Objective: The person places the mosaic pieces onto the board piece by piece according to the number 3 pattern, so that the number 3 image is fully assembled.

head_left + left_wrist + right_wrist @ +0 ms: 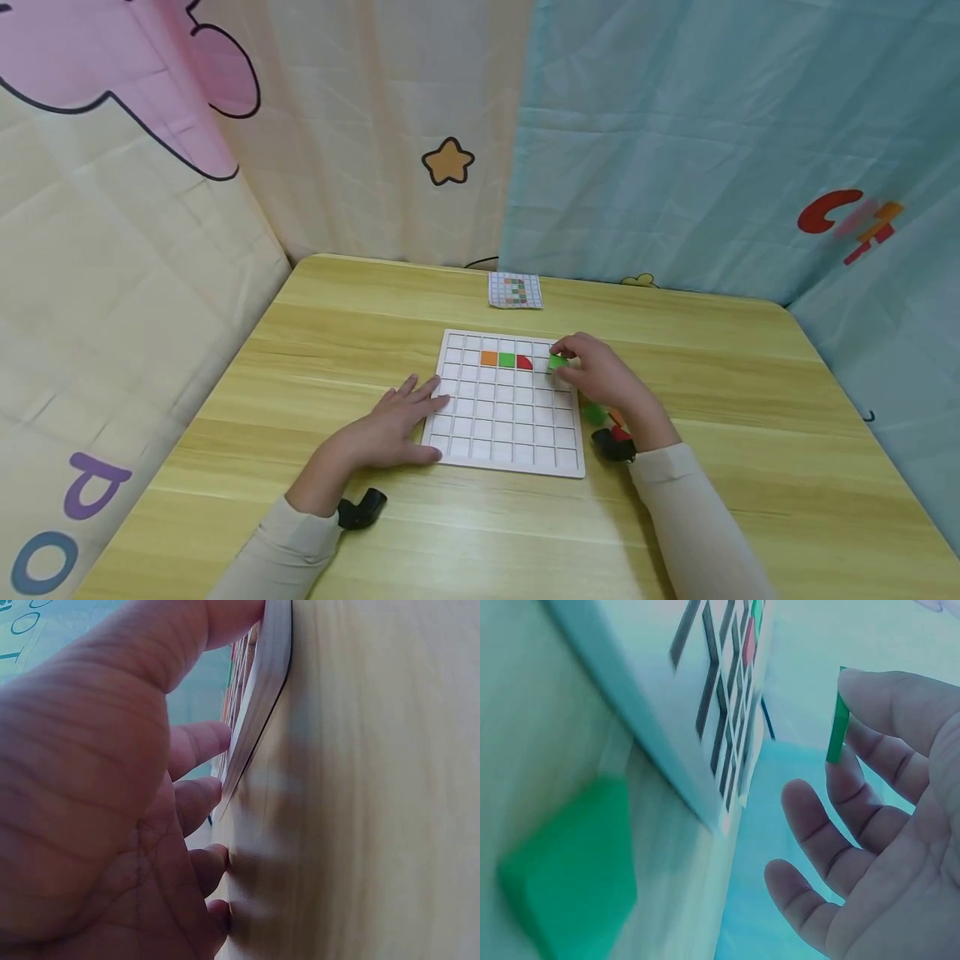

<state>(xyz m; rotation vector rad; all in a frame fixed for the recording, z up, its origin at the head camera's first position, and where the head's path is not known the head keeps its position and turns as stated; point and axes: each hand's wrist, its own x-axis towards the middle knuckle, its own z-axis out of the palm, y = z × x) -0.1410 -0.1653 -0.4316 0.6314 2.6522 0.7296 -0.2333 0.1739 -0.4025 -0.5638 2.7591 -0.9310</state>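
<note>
Head view: white grid board [504, 454] lies flat near the middle of the wooden worktop [750, 433]. Top rows hold an orange tile [489, 358], a green tile [507, 359] and a red quarter-round tile [524, 362], side by side. Right hand [600, 377] sits over the board's upper right corner, fingers pinching a green square tile [557, 362] just above the grid. Left hand [390, 425] lies flat, fingers straight, fingertips touching the board's left edge. Loose green, orange and red pieces [603, 417] lie on the worktop just right of the board, partly hidden by the right wrist. A small pattern card [515, 290] lies beyond the board, near the far edge. Left wrist view: left hand [112, 817] spread, fingertips pressed on the worktop against the board's rim [259, 705]. Right wrist view: right hand [885, 825] holds the green tile [838, 720] edge-on between thumb and fingertip, other fingers relaxed; another green piece [570, 877] lies on the worktop beside the board's edge
</note>
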